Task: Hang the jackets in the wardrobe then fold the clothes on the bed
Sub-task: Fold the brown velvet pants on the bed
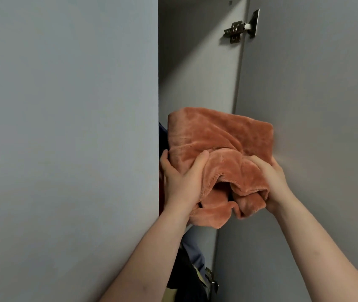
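A: Door panel (pixel 64 127) fills 9 o'clock. Left hand (pixel 181 182) grips folded orange fleece (pixel 219 138), thumb on top, fingers curled under.
B: Right hand (pixel 269 182) at 3 o'clock?
A: Clamped on fleece edge too. Fleece sits at wardrobe opening (pixel 195 73). Likely stowing step; next, push inward, release.

bare forearms, no sleeves, left hand (pixel 181 182), right hand (pixel 270 179)
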`<control>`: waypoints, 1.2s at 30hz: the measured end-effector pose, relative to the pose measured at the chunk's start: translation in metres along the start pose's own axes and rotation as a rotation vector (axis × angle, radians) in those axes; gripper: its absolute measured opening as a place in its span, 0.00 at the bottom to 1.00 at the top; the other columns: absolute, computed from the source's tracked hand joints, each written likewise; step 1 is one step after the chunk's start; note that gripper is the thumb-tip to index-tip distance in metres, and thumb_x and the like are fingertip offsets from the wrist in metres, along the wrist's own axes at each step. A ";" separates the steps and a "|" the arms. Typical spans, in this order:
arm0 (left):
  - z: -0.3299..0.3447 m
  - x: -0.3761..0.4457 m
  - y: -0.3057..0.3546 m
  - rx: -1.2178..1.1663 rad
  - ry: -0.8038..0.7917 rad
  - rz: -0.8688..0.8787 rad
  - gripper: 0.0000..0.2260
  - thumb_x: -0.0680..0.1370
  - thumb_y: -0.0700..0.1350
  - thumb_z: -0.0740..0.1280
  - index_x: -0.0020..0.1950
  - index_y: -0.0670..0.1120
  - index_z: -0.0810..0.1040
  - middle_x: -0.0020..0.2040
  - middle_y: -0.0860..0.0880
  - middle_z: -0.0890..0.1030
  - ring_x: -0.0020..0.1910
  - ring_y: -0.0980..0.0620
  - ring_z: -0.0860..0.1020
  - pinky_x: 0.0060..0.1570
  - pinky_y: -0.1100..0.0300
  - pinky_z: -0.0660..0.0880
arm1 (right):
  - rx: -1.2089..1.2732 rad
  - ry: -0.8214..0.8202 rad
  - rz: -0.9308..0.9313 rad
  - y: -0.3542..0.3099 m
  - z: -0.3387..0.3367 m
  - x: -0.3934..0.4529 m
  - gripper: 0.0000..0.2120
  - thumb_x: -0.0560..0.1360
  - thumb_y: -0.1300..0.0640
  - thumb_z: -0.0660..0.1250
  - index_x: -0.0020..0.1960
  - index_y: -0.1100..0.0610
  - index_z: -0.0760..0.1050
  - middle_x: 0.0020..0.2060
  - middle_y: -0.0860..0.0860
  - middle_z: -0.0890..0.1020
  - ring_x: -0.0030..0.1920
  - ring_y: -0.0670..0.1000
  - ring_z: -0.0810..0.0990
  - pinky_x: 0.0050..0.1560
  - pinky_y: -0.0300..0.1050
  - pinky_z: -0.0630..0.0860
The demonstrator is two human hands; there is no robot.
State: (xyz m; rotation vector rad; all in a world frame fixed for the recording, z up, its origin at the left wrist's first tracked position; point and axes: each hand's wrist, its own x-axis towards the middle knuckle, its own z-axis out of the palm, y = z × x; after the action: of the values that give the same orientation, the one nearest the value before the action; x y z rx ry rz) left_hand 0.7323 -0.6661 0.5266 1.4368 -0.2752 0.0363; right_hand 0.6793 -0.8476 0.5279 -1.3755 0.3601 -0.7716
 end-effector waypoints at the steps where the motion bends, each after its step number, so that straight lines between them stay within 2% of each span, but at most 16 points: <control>1: 0.000 -0.002 0.004 0.053 0.011 0.056 0.47 0.71 0.64 0.75 0.82 0.58 0.52 0.79 0.55 0.60 0.76 0.50 0.65 0.75 0.45 0.65 | 0.026 -0.013 0.013 0.000 0.002 0.005 0.14 0.74 0.58 0.73 0.59 0.54 0.80 0.46 0.52 0.88 0.46 0.52 0.87 0.46 0.48 0.81; 4: 0.004 -0.005 0.014 0.230 0.063 0.266 0.44 0.74 0.66 0.70 0.83 0.58 0.49 0.81 0.60 0.49 0.81 0.51 0.55 0.79 0.47 0.58 | 0.078 -0.087 0.055 -0.001 0.012 0.023 0.06 0.76 0.59 0.70 0.52 0.55 0.79 0.37 0.48 0.86 0.39 0.48 0.85 0.38 0.42 0.80; 6: 0.008 -0.002 0.017 0.415 0.102 0.401 0.38 0.77 0.67 0.63 0.82 0.58 0.53 0.82 0.57 0.48 0.81 0.50 0.49 0.80 0.44 0.53 | 0.086 -0.149 0.072 -0.001 0.020 0.039 0.04 0.76 0.59 0.70 0.51 0.55 0.79 0.35 0.48 0.85 0.37 0.47 0.85 0.37 0.41 0.79; 8: 0.010 0.003 0.021 0.616 0.092 0.476 0.30 0.79 0.64 0.59 0.80 0.58 0.58 0.82 0.54 0.50 0.81 0.50 0.47 0.80 0.41 0.49 | 0.089 -0.207 0.090 -0.001 0.029 0.056 0.04 0.76 0.59 0.70 0.50 0.57 0.79 0.36 0.50 0.85 0.38 0.48 0.84 0.38 0.43 0.80; 12: 0.008 0.012 0.030 0.856 0.104 0.518 0.21 0.83 0.57 0.57 0.77 0.59 0.64 0.82 0.54 0.56 0.82 0.48 0.47 0.80 0.46 0.39 | 0.113 -0.389 0.130 -0.003 0.055 0.090 0.03 0.75 0.59 0.70 0.48 0.59 0.78 0.38 0.54 0.80 0.41 0.52 0.81 0.42 0.45 0.79; 13: 0.008 0.014 0.032 0.889 0.117 0.517 0.20 0.84 0.56 0.57 0.77 0.59 0.65 0.81 0.55 0.58 0.82 0.48 0.47 0.80 0.46 0.40 | 0.124 -0.437 0.145 -0.004 0.063 0.095 0.02 0.76 0.60 0.70 0.46 0.58 0.78 0.38 0.54 0.79 0.40 0.51 0.80 0.41 0.44 0.79; 16: 0.005 0.023 0.039 0.928 0.167 0.507 0.19 0.84 0.56 0.57 0.76 0.59 0.67 0.80 0.56 0.62 0.81 0.48 0.50 0.80 0.44 0.44 | 0.159 -0.546 0.169 -0.004 0.089 0.107 0.08 0.79 0.62 0.65 0.41 0.56 0.73 0.34 0.53 0.74 0.33 0.48 0.76 0.33 0.39 0.77; 21: 0.006 0.033 0.037 1.023 0.271 0.471 0.21 0.83 0.54 0.58 0.77 0.57 0.66 0.79 0.56 0.61 0.82 0.48 0.50 0.79 0.43 0.42 | 0.117 -0.743 0.209 0.000 0.124 0.116 0.16 0.83 0.64 0.58 0.37 0.57 0.71 0.24 0.50 0.75 0.26 0.45 0.76 0.28 0.35 0.75; 23: 0.007 0.034 0.029 1.074 0.276 0.438 0.21 0.83 0.54 0.58 0.77 0.57 0.66 0.80 0.55 0.61 0.81 0.48 0.51 0.80 0.41 0.42 | 0.015 -0.801 0.213 0.013 0.134 0.119 0.14 0.84 0.63 0.58 0.40 0.58 0.72 0.30 0.50 0.78 0.30 0.45 0.78 0.33 0.38 0.77; 26: 0.005 0.034 0.007 1.181 0.260 0.362 0.22 0.83 0.53 0.57 0.78 0.55 0.64 0.80 0.53 0.61 0.81 0.47 0.52 0.79 0.40 0.42 | -0.138 -0.912 0.194 0.042 0.150 0.126 0.09 0.81 0.56 0.65 0.48 0.58 0.82 0.43 0.56 0.85 0.41 0.49 0.84 0.45 0.42 0.79; 28: 0.005 0.033 -0.009 1.274 0.263 0.334 0.24 0.82 0.54 0.55 0.79 0.53 0.64 0.80 0.52 0.62 0.80 0.46 0.53 0.79 0.39 0.42 | -0.139 -0.926 0.264 0.056 0.157 0.127 0.10 0.79 0.51 0.69 0.49 0.57 0.84 0.41 0.54 0.87 0.40 0.48 0.86 0.43 0.42 0.79; 30: 0.005 0.033 -0.020 1.322 0.270 0.321 0.25 0.81 0.54 0.53 0.79 0.52 0.64 0.80 0.51 0.62 0.81 0.46 0.52 0.79 0.39 0.41 | -0.131 -0.972 0.323 0.066 0.159 0.132 0.15 0.77 0.47 0.71 0.51 0.58 0.84 0.43 0.56 0.87 0.42 0.50 0.86 0.42 0.43 0.80; 33: 0.006 0.036 -0.029 1.324 0.264 0.293 0.24 0.83 0.53 0.55 0.80 0.53 0.63 0.81 0.52 0.61 0.82 0.47 0.49 0.79 0.39 0.38 | -0.191 -1.019 0.288 0.068 0.157 0.146 0.27 0.74 0.41 0.75 0.64 0.58 0.81 0.53 0.56 0.86 0.50 0.53 0.87 0.49 0.46 0.82; 35: 0.007 0.038 -0.031 1.333 0.270 0.274 0.24 0.83 0.53 0.56 0.80 0.52 0.62 0.81 0.52 0.61 0.82 0.47 0.48 0.79 0.39 0.39 | -0.177 -0.887 0.153 0.063 0.157 0.153 0.38 0.68 0.39 0.79 0.73 0.50 0.73 0.63 0.51 0.82 0.59 0.51 0.84 0.62 0.50 0.80; 36: 0.007 0.038 -0.032 1.338 0.272 0.266 0.24 0.83 0.53 0.56 0.80 0.52 0.62 0.80 0.52 0.61 0.82 0.46 0.49 0.79 0.39 0.39 | -0.128 -0.801 0.046 0.062 0.158 0.157 0.37 0.68 0.43 0.80 0.74 0.47 0.73 0.66 0.49 0.80 0.63 0.50 0.81 0.66 0.50 0.77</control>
State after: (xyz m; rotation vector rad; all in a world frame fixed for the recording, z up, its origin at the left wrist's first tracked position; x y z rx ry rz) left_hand 0.7744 -0.6827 0.5041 2.6688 -0.2071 0.7441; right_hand 0.9099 -0.8364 0.5304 -1.6678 -0.1932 -0.1167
